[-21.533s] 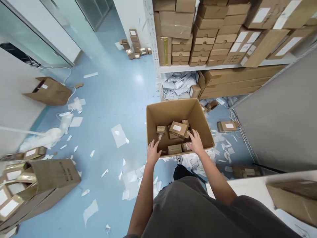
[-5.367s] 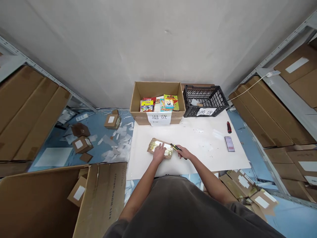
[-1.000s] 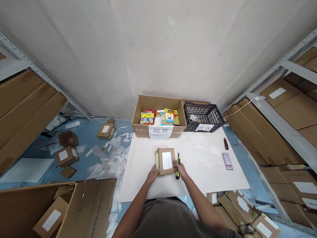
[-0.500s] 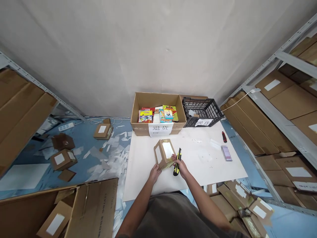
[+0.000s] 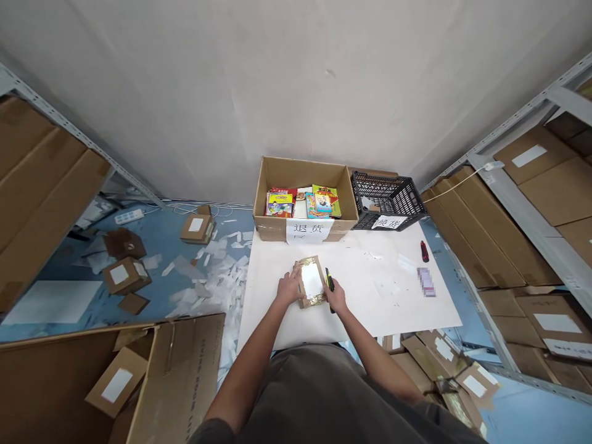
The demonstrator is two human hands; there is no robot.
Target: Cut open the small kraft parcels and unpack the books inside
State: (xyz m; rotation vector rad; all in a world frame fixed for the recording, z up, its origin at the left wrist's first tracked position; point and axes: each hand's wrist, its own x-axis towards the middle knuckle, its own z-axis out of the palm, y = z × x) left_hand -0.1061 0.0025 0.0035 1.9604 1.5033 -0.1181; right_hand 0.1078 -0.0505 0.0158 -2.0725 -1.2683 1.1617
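Note:
A small taped cardboard parcel (image 5: 311, 282) with a white label lies flat on the white table (image 5: 370, 296). My left hand (image 5: 289, 288) presses against the parcel's left side, fingers curled on it. My right hand (image 5: 335, 298) sits at the parcel's right edge, closed around a yellow and black utility knife (image 5: 328, 282) whose tip points away from me along that edge.
An open carton (image 5: 272, 185) of colourful books and a black plastic crate (image 5: 407, 197) stand at the table's far edge, both with paper signs. A red knife (image 5: 423, 250) and a small purple item (image 5: 426, 282) lie to the right. Boxes and paper scraps litter the blue floor; shelves flank both sides.
The parcel, tilted up on its edge half a second ago, now lies flat with the label up. Both hands have settled against its sides, the knife beside its right edge.

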